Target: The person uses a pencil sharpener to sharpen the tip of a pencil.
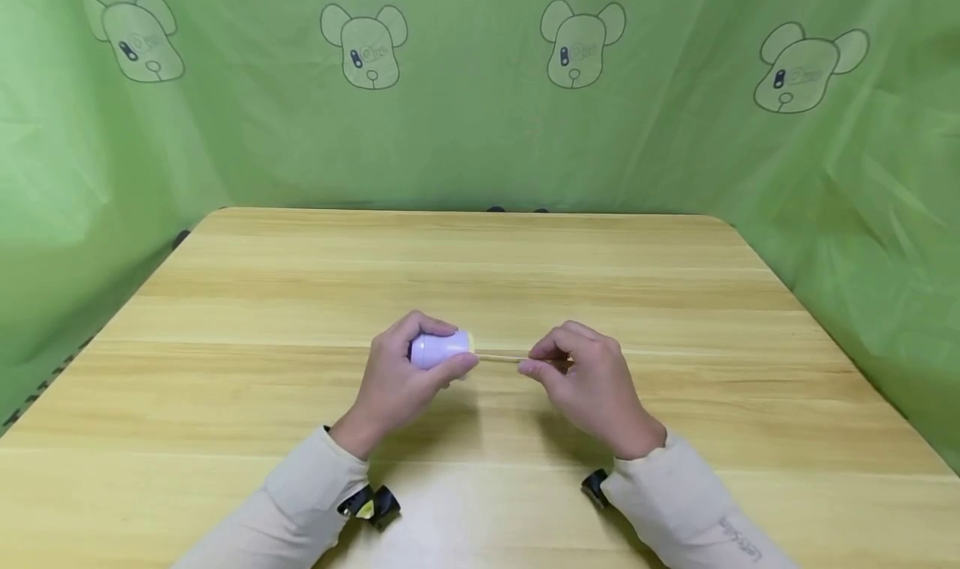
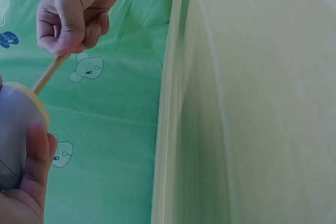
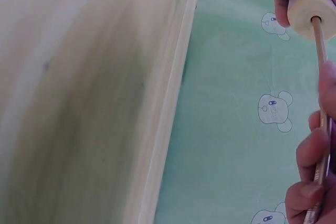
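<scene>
Parallel to the worktop's (image 1: 480, 261) far edge, my right hand (image 1: 591, 377) pinches a pencil (image 1: 500, 356) inserted into the cylinder (image 1: 438, 351) my left hand (image 1: 395, 373) grips.

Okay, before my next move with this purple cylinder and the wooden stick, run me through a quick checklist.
1. Left hand holding the purple cylinder: ok.
2. Right hand pinching the wooden stick: ok.
3. Stick inserted in the hole in the cream end: ok.
4. Fingers clear of that hole: ok, nothing but the stick enters it.
5. Condition of the stick's inserted tip: cannot tell, it is hidden inside.
</scene>
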A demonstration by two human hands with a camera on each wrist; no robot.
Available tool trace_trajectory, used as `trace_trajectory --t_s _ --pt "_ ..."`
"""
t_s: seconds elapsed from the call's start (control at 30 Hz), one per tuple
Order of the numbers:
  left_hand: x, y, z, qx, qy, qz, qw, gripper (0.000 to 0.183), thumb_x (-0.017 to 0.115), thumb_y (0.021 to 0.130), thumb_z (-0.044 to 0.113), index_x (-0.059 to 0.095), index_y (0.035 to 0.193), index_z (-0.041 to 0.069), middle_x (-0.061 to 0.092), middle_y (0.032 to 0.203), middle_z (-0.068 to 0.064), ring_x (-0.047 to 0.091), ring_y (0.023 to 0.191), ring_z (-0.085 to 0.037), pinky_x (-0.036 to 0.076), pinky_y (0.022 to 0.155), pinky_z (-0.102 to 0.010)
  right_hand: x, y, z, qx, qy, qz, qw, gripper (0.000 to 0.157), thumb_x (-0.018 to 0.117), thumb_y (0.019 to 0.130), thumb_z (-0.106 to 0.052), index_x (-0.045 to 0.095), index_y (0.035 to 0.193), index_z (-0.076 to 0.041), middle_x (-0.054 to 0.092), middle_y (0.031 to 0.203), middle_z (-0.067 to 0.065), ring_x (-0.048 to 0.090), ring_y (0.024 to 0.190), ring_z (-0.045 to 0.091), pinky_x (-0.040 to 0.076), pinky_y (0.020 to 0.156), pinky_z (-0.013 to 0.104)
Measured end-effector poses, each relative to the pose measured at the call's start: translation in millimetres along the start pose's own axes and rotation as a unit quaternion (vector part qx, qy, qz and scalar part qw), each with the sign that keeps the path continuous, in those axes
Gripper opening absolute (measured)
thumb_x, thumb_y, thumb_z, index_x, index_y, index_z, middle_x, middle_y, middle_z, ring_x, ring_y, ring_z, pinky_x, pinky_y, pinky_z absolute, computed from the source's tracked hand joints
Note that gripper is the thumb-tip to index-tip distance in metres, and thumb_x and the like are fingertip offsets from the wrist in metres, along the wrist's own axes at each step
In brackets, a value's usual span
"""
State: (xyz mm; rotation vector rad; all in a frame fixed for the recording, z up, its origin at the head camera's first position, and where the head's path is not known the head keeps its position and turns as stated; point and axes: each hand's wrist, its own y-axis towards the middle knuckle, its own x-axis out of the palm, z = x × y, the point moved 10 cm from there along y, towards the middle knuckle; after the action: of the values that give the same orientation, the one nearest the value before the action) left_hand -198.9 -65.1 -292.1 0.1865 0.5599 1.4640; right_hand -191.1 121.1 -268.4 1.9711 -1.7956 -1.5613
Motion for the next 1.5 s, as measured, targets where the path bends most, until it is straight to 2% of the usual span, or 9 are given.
trace_trajectory --t_s 0.13,0.3,0.53,0.73,1.0,1.2,1.33,1.5 --pt "-0.1 -0.2 -1.5 -0.008 -0.008 -0.002 0.9999 0.028 0.082 0.077 0.008 0.063 0.097 0.003 0.064 0.094 -0.015 0.062 0.067 -0.022 0.055 0.051 -0.033 5.0 0 1 0.011 0.003 -0.030 0.999 0.018 0.082 0.075 0.000 0.067 0.073 -0.010 0.061 0.071 -0.007 0.052 0.059 0.005 0.047 0.051 0.022" --pt "0.8 0.1 -0.1 0.013 0.008 -0.005 0.9999 0.027 0.082 0.077 0.010 0.064 0.095 0.003 0.066 0.092 -0.013 0.061 0.069 -0.021 0.054 0.051 -0.031 9.8 -1 4 0.022 0.003 -0.056 0.998 0.015 0.079 0.078 -0.002 0.067 0.075 -0.009 0.061 0.072 -0.006 0.051 0.058 0.005 0.048 0.051 0.023" --pt "0.0 0.3 7.7 0.045 0.022 0.000 0.9988 0.029 0.084 0.074 0.009 0.064 0.094 0.004 0.067 0.094 -0.011 0.060 0.072 -0.020 0.053 0.053 -0.031 6.7 0 6 0.035 -0.026 -0.044 0.998 0.023 0.088 0.069 -0.008 0.068 0.079 -0.009 0.062 0.078 -0.004 0.053 0.062 0.009 0.048 0.055 0.025" --pt "0.8 1.0 6.3 0.043 0.020 0.000 0.9988 0.028 0.084 0.075 0.010 0.064 0.094 0.004 0.067 0.094 -0.011 0.060 0.072 -0.020 0.053 0.054 -0.030 1.1 -1 10 0.058 -0.043 -0.016 0.997 0.026 0.090 0.067 -0.012 0.067 0.078 -0.009 0.061 0.080 -0.003 0.056 0.069 0.011 0.050 0.062 0.029" --pt "-2.8 0.1 2.2 0.020 0.020 0.007 0.9996 0.028 0.084 0.075 0.010 0.064 0.094 0.004 0.066 0.093 -0.012 0.060 0.071 -0.021 0.053 0.052 -0.031 5.2 0 5 0.014 -0.012 -0.021 1.000 0.027 0.089 0.065 -0.002 0.066 0.078 -0.009 0.060 0.076 -0.006 0.052 0.065 0.008 0.047 0.057 0.023" --pt "-2.4 1.2 0.3 0.007 0.006 0.004 0.9999 0.027 0.082 0.076 0.009 0.064 0.095 0.003 0.065 0.094 -0.014 0.061 0.069 -0.021 0.055 0.052 -0.031 4.0 1 2 0.000 0.000 -0.014 1.000 0.025 0.087 0.067 0.000 0.065 0.073 -0.010 0.059 0.071 -0.007 0.052 0.062 0.006 0.048 0.054 0.022" --pt "-2.3 1.4 1.4 0.003 -0.008 0.003 1.0000 0.027 0.082 0.076 0.007 0.063 0.096 0.002 0.065 0.094 -0.016 0.063 0.067 -0.022 0.056 0.051 -0.032 7.1 1 2 0.003 0.017 -0.036 0.999 0.020 0.083 0.072 0.003 0.066 0.072 -0.009 0.058 0.069 -0.007 0.049 0.058 0.006 0.046 0.050 0.022" --pt "-0.8 1.1 3.8 0.017 0.000 -0.001 0.9999 0.027 0.082 0.075 0.005 0.063 0.094 0.002 0.065 0.092 -0.015 0.062 0.068 -0.023 0.055 0.049 -0.032 15.6 0 8 0.044 0.047 -0.087 0.994 0.017 0.075 0.080 0.003 0.067 0.071 -0.009 0.055 0.065 -0.008 0.045 0.054 0.006 0.042 0.046 0.022"
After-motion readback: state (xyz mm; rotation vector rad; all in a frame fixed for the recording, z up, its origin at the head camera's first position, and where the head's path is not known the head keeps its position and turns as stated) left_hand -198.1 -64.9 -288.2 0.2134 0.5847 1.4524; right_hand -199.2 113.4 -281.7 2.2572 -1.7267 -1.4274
